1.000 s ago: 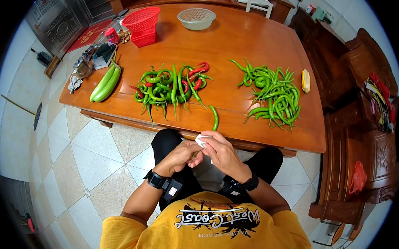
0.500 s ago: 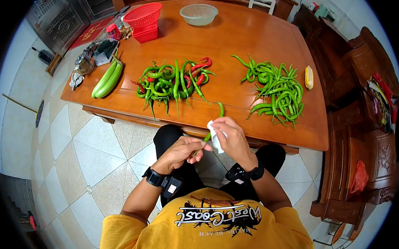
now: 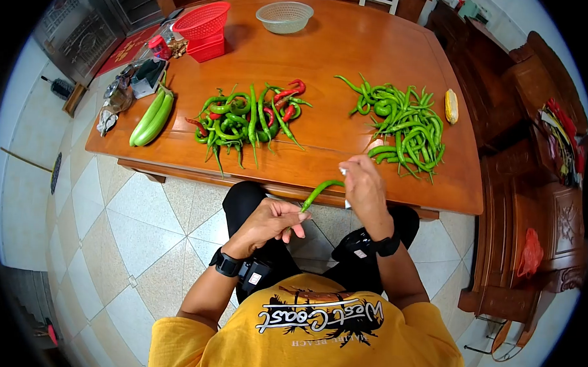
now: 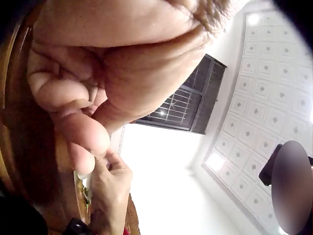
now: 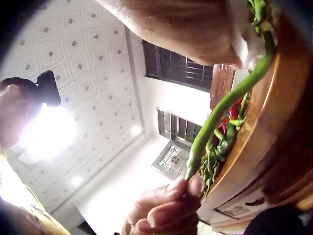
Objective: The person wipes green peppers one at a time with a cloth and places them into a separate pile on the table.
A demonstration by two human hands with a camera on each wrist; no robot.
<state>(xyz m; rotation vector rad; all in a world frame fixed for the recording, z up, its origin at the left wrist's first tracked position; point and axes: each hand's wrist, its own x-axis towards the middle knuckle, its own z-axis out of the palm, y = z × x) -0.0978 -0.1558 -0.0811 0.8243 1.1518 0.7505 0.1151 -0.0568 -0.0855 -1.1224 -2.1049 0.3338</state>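
Observation:
My left hand point(image 3: 270, 223) pinches one end of a long green chili pepper point(image 3: 321, 191) between thumb and fingers, over the lap in front of the table edge. The pepper curves up to my right hand point(image 3: 366, 189), which grips a white tissue point(image 5: 247, 53) at the pepper's far end. Most of the tissue is hidden by the fingers. A pile of green and red chili peppers point(image 3: 234, 122) lies on the table beyond the left hand. Past the right hand is a second pile, of green chili peppers point(image 3: 406, 123).
On the wooden table point(image 3: 329, 113) two green eggplants point(image 3: 152, 119) lie left and a corn cob point(image 3: 451, 107) right. Red baskets point(image 3: 202, 25) and a pale colander point(image 3: 284, 18) stand at the back. A glass jar point(image 3: 120, 98) sits near the left edge.
The right hand with the tissue has moved away from the left hand, rightward and toward the table, baring more of the pepper. The left hand keeps its pinch in nearly the same place.

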